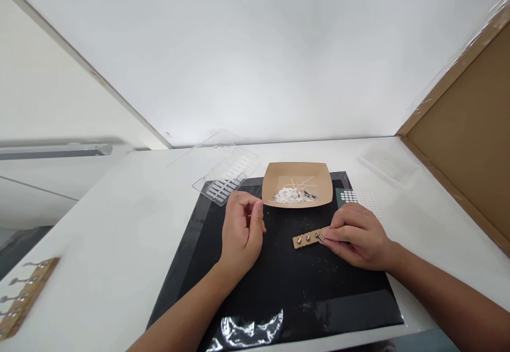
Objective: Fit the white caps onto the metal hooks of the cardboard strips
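Observation:
My right hand (354, 238) pinches a small shiny metal peg (321, 239) between thumb and fingertips. It is held at the right end of a narrow tan strip (294, 242) with a wavy edge. Several round metal studs (308, 238) stand in a row along that strip, which lies on a black mat (279, 277). My fingers cover the strip's right end. To the left, my left hand (244, 230) hovers over the mat, fingers curled and thumb pressed against the index finger. Whatever it may hold is hidden.
Behind my hands a brown paper tray (271, 182) contains white scraps and thin sticks. A clear plastic case (223, 182) with white pieces is at back left. A sheet of white dots (360, 199) lies right. A wooden block with metal pegs (30, 293) sits far left.

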Tool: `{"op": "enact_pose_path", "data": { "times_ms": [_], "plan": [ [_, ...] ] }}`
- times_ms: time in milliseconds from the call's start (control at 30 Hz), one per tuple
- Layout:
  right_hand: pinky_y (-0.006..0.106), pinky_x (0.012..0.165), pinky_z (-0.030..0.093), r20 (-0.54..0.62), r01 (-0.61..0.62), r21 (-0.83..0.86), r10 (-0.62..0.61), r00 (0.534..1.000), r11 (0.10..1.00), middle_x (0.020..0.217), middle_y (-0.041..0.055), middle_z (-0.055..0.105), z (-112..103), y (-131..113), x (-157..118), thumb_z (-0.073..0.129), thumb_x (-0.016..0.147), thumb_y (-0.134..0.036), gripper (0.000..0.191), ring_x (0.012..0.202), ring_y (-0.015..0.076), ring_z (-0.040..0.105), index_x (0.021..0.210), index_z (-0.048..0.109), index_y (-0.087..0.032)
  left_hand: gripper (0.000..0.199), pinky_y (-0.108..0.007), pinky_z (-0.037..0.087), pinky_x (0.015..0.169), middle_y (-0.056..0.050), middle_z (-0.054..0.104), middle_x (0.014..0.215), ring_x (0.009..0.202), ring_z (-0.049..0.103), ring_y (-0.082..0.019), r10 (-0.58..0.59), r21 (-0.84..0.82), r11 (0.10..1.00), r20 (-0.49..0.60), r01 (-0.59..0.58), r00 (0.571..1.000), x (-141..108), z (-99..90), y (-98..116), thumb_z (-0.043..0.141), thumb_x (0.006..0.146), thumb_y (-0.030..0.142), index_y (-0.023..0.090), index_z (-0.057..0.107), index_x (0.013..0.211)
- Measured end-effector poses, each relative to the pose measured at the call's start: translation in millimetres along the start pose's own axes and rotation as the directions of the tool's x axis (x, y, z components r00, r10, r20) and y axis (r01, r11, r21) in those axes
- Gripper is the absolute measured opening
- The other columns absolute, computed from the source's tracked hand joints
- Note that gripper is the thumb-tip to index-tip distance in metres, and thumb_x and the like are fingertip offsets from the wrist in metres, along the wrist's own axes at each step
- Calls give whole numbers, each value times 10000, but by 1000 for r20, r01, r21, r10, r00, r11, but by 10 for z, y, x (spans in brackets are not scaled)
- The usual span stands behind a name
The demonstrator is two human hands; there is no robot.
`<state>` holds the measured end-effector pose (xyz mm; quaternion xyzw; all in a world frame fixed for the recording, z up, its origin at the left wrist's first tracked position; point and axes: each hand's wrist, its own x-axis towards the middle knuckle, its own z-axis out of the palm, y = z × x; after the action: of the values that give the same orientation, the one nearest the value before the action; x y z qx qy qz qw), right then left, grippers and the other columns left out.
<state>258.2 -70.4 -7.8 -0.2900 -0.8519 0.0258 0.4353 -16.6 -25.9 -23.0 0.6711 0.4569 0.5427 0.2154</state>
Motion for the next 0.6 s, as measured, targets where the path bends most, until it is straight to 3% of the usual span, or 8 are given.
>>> {"op": "enact_pose_path", "data": {
  "times_ms": [100, 200, 300, 433, 600],
  "plan": [
    [299, 653, 464, 3, -2, -2, 2, 1000, 1000, 807, 3, 657, -1, 3, 0, 751, 962, -139, 121, 687, 139, 588, 967, 653, -211, 94, -196, 495, 478, -21, 563, 991, 630, 598, -75, 95, 43, 994, 33, -96, 995, 13, -20, 20, 608, 1057, 256, 192, 668, 1021],
    [297, 654, 462, 7, -10, -3, 10, 1000, 1000, 808, 0, 655, 3, 9, -4, 747, 964, -139, 118, 686, 137, 586, 964, 654, -211, 43, -207, 511, 547, -14, 616, 889, 728, 632, -115, 204, 139, 969, 15, -204, 979, 38, -27, 42, 694, 1006, 182, 194, 724, 978],
    [296, 658, 464, 10, -20, 0, 20, 1000, 1000, 813, 2, 658, 10, 17, -8, 749, 966, -142, 116, 693, 137, 588, 964, 656, -210, 70, -221, 501, 582, 0, 657, 824, 677, 608, -98, 252, 177, 948, 80, -263, 964, 86, -34, 35, 738, 977, 151, 193, 772, 932],
    [300, 668, 479, 22, -37, -8, 38, 999, 999, 839, 12, 664, 19, 29, -8, 734, 985, -150, 91, 720, 146, 591, 989, 667, -211, 88, -234, 488, 582, 10, 685, 802, 610, 580, -81, 219, 190, 955, 70, -228, 973, 159, -60, -35, 764, 958, 167, 203, 819, 901],
    [303, 684, 511, 29, -90, 26, 90, 996, 996, 867, 34, 670, 23, 29, 2, 691, 1001, -121, 90, 774, 165, 611, 1003, 654, -203, 125, -258, 494, 624, 19, 651, 699, 670, 627, -120, 158, 248, 956, 25, -159, 987, 203, -74, -112, 780, 950, 215, 214, 823, 832]
  ]
}}
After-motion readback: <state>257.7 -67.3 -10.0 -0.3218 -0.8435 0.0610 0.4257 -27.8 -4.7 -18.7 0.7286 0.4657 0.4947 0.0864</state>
